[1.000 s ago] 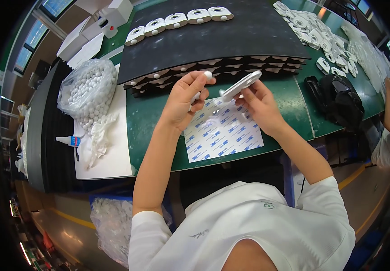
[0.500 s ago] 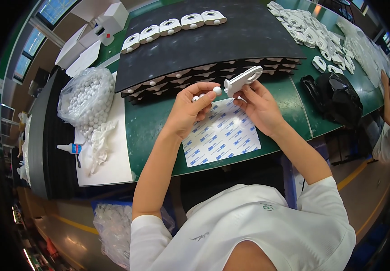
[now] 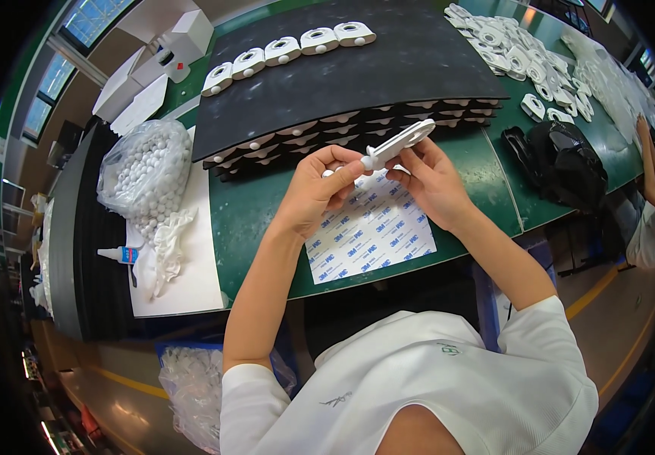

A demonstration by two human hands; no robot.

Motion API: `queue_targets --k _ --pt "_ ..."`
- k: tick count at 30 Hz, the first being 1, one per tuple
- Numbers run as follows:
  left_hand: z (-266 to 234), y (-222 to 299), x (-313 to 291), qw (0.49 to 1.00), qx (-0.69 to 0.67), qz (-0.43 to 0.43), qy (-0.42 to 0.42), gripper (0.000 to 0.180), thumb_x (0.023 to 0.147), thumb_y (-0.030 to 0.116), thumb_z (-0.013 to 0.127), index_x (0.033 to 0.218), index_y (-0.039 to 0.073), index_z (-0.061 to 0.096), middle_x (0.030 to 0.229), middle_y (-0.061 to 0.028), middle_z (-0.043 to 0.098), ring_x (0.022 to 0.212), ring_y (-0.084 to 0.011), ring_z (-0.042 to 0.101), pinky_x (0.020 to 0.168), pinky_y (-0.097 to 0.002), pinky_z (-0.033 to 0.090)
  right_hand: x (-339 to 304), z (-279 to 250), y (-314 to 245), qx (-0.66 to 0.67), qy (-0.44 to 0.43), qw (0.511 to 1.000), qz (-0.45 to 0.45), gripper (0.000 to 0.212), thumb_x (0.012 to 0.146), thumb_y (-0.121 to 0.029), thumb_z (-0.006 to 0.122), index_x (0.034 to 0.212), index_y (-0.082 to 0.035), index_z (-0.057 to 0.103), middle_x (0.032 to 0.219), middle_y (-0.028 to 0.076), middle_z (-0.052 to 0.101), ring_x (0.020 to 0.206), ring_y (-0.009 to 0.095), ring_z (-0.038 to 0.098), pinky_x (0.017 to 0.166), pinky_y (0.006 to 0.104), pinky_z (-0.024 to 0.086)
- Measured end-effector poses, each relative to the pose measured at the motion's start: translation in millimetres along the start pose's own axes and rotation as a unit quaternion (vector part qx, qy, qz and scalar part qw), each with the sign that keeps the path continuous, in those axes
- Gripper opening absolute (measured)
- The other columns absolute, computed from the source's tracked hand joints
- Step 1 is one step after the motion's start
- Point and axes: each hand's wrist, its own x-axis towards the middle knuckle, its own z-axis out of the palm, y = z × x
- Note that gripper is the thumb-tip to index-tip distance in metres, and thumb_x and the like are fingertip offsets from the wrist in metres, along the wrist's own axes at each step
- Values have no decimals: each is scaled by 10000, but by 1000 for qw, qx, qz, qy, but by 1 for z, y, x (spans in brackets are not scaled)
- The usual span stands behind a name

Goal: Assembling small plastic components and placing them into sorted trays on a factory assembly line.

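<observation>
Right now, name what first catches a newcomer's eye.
Probably the five white parts in a row on the black sheet near the top, then the clear bag of white balls at left. Centrally, the left hand holds a white ball at the tip of a ring-ended part in the right hand.

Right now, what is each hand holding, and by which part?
The left hand pinches a small white ball by its left side, with more balls in its grip. The right hand holds a white ring-ended piece around its midsection.
</observation>
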Motion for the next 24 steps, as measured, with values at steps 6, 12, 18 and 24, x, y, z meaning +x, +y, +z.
queue_targets --k 6,12,18,24 --pt "-4 1 -2 998 64 1 -5 185 683 51 709 732 74 532 692 9 532 546 -32 444 434 -165 314 -1 -8 -8 -151 -152 970 -113 152 920 -145 470 1058 -85 486 908 58 557 790 121 539 703 258 448" --pt "-5 -2 2 999 37 11 15 172 700 59 688 770 80 532 661 27 496 519 -25 401 425 -161 281 19 5 -65 -293 -194 926 -139 175 848 -4 534 1022 -9 529 972 60 568 855 97 544 771 247 454" --pt "-11 5 -1 998 -61 -1 32 195 878 262 553 914 72 532 701 7 499 507 -39 394 390 -161 230 126 -19 -123 -504 11 828 -247 307 838 -138 575 1104 3 513 856 69 618 803 97 566 714 207 430" --pt "-17 2 4 989 -147 3 17 227 859 169 555 1033 39 489 838 -62 542 512 -67 439 346 -163 242 219 -70 -132 -588 110 785 -161 317 800 -190 616 1045 12 599 821 79 619 725 113 563 655 222 441"
